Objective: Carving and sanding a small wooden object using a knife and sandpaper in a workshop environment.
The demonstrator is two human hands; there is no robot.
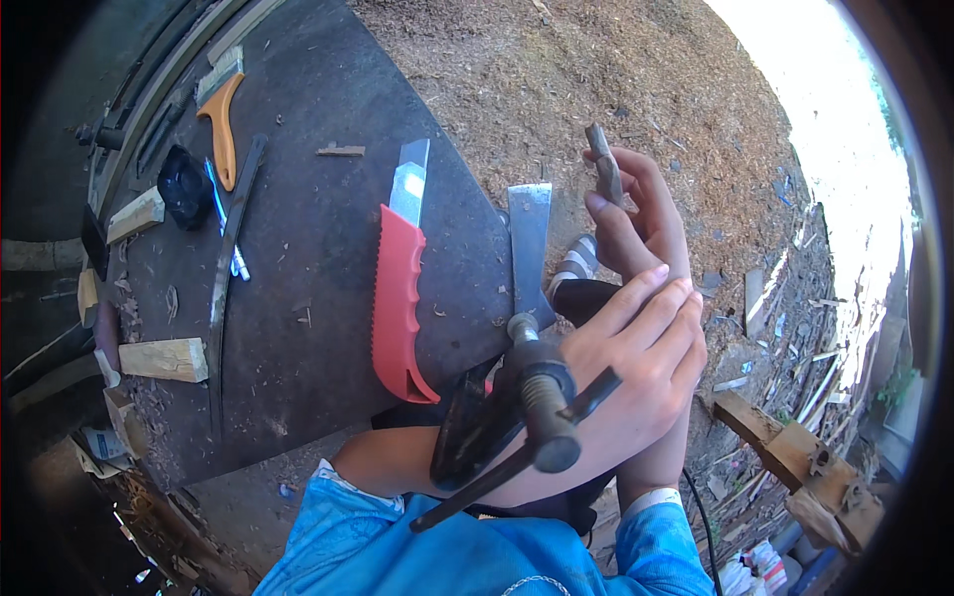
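My right hand (646, 209) pinches a short grey-brown piece (604, 164), possibly wood, above the ground. My left hand (636, 358) lies across my right wrist, fingers stretched out. Just left of them, a flat metal blade (529, 248) points away from me beside a black clamp with a threaded screw (547, 417) and crossbar, in front of my left forearm. On the dark metal tabletop (328, 79) lies a red-handled utility knife (397, 308) with its blade out.
Along the table's left lie an orange-handled brush (224, 149), a thin dark strip (234, 248), a pen (238, 263), a black container (184, 189) and wood blocks (159, 360). My sandalled foot (576, 260) shows beyond the table. Wooden beams (745, 422) stand at right over debris-strewn ground.
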